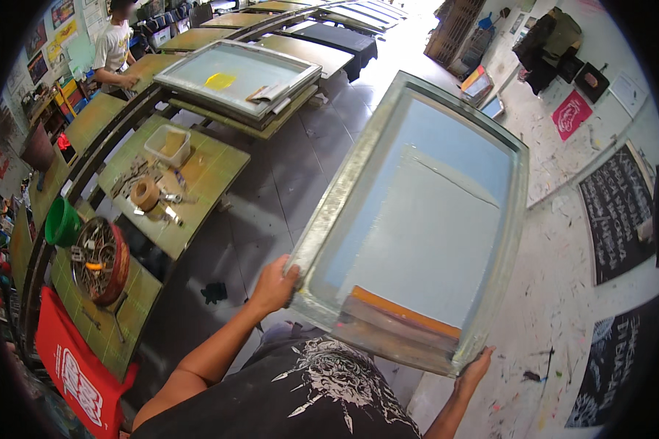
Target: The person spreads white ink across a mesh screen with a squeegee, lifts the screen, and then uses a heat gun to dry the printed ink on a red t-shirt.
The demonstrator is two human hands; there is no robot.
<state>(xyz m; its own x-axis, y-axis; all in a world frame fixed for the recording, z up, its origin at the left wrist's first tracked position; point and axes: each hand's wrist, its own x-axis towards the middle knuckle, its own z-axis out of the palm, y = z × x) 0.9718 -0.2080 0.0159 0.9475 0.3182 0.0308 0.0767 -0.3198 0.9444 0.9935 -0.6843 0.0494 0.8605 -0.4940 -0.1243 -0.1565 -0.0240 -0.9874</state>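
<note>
A large screen printing frame (317,233) is held up in front of my body, tilted, with its far end up and to the right. Its mesh is blue along the edges and grey in the middle. A squeegee (403,325) with an orange-brown blade edge lies inside the frame at the near end. My left hand (274,284) is closed around the near left corner of the frame. My right hand (476,372) grips the near right corner, its fingers partly hidden by the frame.
On my left, printing boards (227,157) line a curved rail. They carry a white tub (170,162), a tape roll (145,193) and a red-rimmed round container (117,267) of tools. Another screen frame (300,82) with yellow ink lies farther off. A person (114,45) stands far left.
</note>
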